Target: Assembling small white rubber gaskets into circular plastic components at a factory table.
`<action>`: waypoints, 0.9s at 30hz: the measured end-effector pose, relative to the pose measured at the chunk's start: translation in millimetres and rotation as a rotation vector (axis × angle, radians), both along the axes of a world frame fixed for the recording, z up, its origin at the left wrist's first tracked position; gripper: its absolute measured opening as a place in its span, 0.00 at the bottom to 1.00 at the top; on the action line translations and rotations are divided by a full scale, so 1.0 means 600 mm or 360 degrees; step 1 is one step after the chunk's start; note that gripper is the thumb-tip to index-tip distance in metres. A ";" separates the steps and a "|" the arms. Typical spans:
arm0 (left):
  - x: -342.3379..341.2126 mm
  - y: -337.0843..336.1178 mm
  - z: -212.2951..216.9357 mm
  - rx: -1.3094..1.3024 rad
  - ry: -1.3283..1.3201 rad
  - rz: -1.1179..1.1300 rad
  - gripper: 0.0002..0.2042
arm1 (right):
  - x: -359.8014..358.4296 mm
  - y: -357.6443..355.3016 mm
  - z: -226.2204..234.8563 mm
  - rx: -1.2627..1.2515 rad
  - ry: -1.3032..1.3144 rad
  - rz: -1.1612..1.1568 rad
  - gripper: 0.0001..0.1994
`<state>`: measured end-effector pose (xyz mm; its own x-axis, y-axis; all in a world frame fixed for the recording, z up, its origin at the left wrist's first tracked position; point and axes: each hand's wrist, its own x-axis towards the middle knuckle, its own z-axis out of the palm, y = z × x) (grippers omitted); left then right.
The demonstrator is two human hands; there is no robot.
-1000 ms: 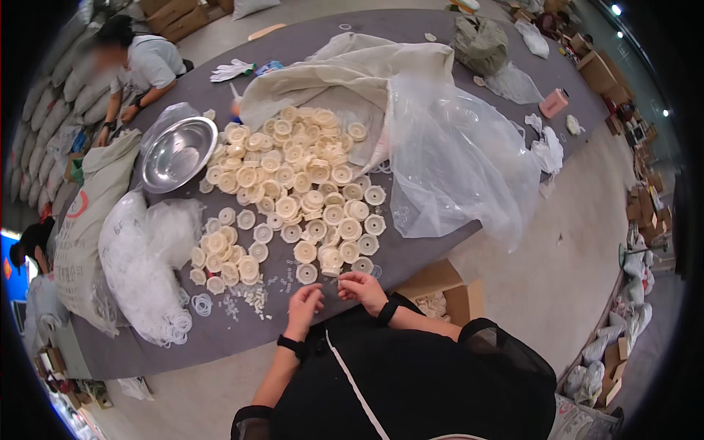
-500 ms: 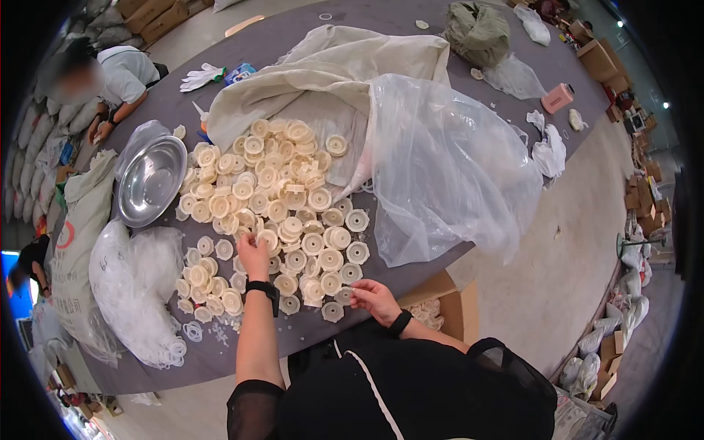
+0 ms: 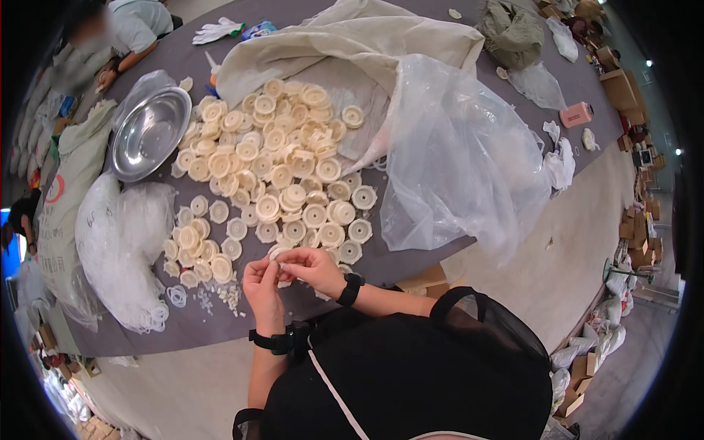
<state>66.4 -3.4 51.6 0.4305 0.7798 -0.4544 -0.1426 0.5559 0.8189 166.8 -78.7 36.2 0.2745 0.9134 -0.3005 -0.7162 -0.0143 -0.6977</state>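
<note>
You hold one cream disc (image 3: 279,254) between both hands at the near table (image 3: 411,18) edge. Your left hand (image 3: 261,287), half a second ago stretched far into the pile (image 3: 271,158), is back and pinches the disc; your right hand (image 3: 314,268) closes over it too. A fresh piece is evidently in work. The discs are round, ribbed, matte plastic. To the left sit a shiny steel bowl (image 3: 149,132) and thin rings (image 3: 176,295); to the right, a crinkled clear bag (image 3: 462,158).

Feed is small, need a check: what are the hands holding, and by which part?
Both hands, left and right, pinch one cream disc at its rim between the fingers.
</note>
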 end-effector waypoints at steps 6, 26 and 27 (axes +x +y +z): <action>-0.091 0.017 0.009 0.0019 0.0039 0.0122 0.04 | -0.092 0.015 0.010 -0.0107 -0.0007 0.0096 0.10; -0.231 0.012 0.035 0.0263 0.0018 0.0238 0.05 | -0.191 0.038 0.005 -0.0448 -0.0863 0.0471 0.19; -0.232 0.011 0.035 0.0211 -0.0042 0.0270 0.05 | -0.189 0.040 0.009 -0.0335 -0.0922 0.0363 0.20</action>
<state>-73.0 3.4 72.6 0.2984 0.8944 -0.3333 -0.2474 0.4097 0.8780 53.6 -54.8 41.5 0.2519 0.9057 -0.3411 -0.1882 -0.2999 -0.9352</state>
